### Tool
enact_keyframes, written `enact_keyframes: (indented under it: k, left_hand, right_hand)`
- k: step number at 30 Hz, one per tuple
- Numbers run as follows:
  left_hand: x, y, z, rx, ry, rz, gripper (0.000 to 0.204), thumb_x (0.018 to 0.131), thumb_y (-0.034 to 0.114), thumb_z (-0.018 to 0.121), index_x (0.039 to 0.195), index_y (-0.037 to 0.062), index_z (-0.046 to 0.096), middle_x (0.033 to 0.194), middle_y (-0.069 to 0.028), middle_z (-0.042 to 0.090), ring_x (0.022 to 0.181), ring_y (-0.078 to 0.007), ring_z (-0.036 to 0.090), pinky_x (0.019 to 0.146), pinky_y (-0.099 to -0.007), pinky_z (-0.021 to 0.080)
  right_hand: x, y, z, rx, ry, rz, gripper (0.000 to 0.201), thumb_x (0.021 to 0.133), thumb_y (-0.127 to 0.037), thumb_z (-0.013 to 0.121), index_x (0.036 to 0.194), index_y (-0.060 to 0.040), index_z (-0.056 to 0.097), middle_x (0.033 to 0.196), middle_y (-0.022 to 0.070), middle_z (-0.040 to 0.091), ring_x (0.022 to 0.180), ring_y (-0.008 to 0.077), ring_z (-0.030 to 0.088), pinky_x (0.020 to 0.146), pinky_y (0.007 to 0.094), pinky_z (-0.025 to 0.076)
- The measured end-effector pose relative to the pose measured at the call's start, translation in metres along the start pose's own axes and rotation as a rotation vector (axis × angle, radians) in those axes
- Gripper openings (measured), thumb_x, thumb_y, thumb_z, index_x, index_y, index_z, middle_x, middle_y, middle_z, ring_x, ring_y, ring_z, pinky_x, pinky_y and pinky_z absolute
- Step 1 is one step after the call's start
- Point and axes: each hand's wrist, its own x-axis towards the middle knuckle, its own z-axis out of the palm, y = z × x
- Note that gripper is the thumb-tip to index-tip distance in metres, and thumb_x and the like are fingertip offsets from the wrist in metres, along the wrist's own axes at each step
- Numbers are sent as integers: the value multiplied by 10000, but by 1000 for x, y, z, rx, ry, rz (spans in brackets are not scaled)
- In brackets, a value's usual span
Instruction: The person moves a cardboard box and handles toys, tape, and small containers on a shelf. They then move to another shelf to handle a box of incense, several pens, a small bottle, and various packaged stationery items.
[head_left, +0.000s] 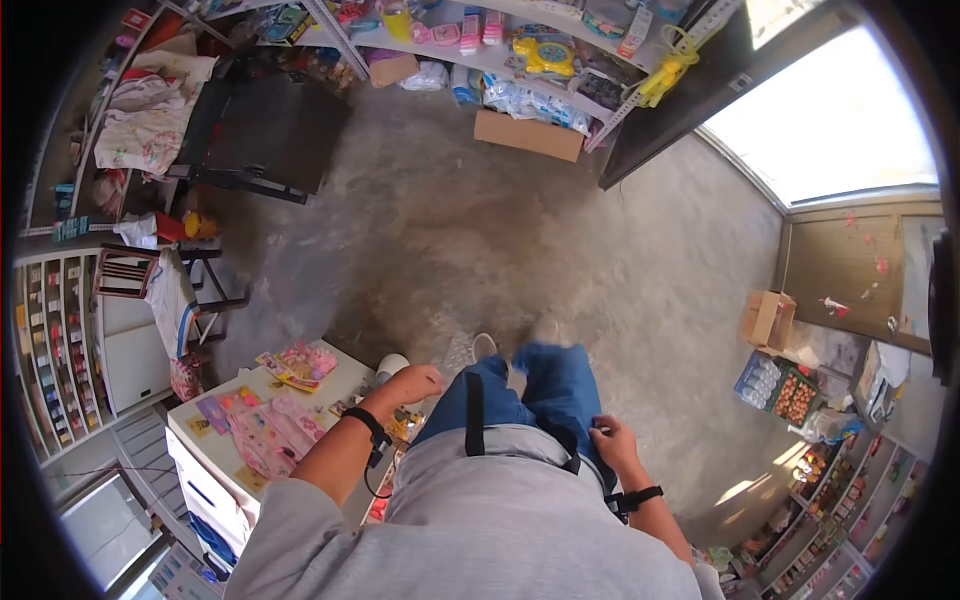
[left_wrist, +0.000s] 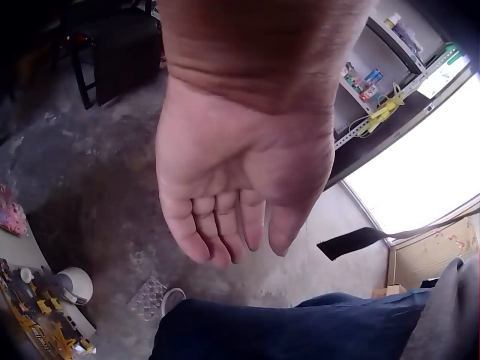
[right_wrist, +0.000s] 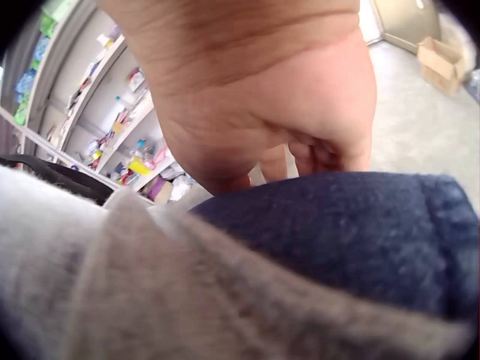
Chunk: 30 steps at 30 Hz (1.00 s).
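Note:
My left hand [head_left: 412, 384] hangs in front of the left hip, near the end of a white counter [head_left: 345, 365]. In the left wrist view its palm shows, with loosely bent fingers [left_wrist: 217, 240] and nothing held. My right hand [head_left: 615, 443] hangs beside the right thigh of the blue jeans [head_left: 565, 390]. The right wrist view shows its fingers loosely curled, the tips partly hidden behind the jeans [right_wrist: 337, 232]; no object shows in them. Pink toy packets [head_left: 275, 435] lie on the counter to my left.
Shelves of goods [head_left: 470, 55] line the far wall, with a cardboard box [head_left: 530, 135] below. A black table [head_left: 265, 130] and a chair [head_left: 190, 290] stand left. On the right are an open doorway [head_left: 820, 110], an egg tray [head_left: 793, 392] and an open carton [head_left: 768, 318].

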Motion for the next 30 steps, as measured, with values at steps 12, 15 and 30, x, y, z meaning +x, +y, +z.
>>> enact_keyframes:
  k: [12, 15, 30]
  left_hand:
    - [52, 18, -110, -117, 334, -139, 187, 774, 199, 740, 904, 66, 717, 826, -150, 727, 797, -335, 713, 737, -400, 551]
    - [55, 57, -156, -123, 413, -127, 176, 753, 185, 725, 867, 60, 676, 811, -144, 713, 795, -327, 713, 718, -404, 550]
    - [160, 167, -425, -498, -1157, 10, 287, 922, 262, 778, 1089, 31, 743, 971, -33, 735, 927, -93, 647, 821, -284, 521]
  right_hand:
    - [260, -227, -72, -353, -343, -266, 326, 847, -248, 735, 1125, -78, 745, 1081, 134, 756, 921, 294, 742, 832, 392, 579]
    - [290, -264, -87, -455, -442, -368, 324, 845, -174, 712, 1149, -65, 741, 1114, 140, 749, 937, 296, 741, 859, 378, 580]
    - [354, -430, -113, 5, -1407, 96, 203, 943, -130, 704, 1127, -50, 731, 1003, 35, 758, 947, 154, 662, 875, 320, 522]
